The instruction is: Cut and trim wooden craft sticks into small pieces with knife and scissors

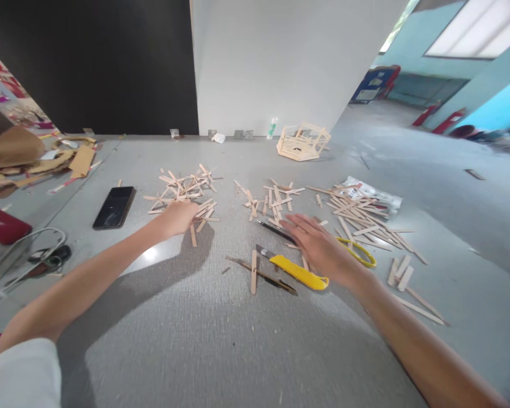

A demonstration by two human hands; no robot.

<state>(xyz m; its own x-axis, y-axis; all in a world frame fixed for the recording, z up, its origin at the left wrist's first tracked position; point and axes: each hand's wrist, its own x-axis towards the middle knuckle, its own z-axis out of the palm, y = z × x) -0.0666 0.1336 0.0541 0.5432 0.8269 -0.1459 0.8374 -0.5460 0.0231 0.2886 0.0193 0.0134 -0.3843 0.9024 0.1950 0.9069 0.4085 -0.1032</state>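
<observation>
Many flat wooden sticks (182,189) lie loosely heaped.

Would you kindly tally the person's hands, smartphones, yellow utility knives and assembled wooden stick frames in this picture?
Hands (left hand, right hand): 2
Smartphone: 1
Yellow utility knife: 1
Assembled wooden stick frame: 1
Total: 5

Black panel (89,62), white panel (280,62), turquoise wall (480,76), bright pane (484,28) — likely window, grey floor (408,144)

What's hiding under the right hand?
A black pen and wooden sticks poke out from beneath the right hand. Anything its palm fully covers can't be seen.
</observation>
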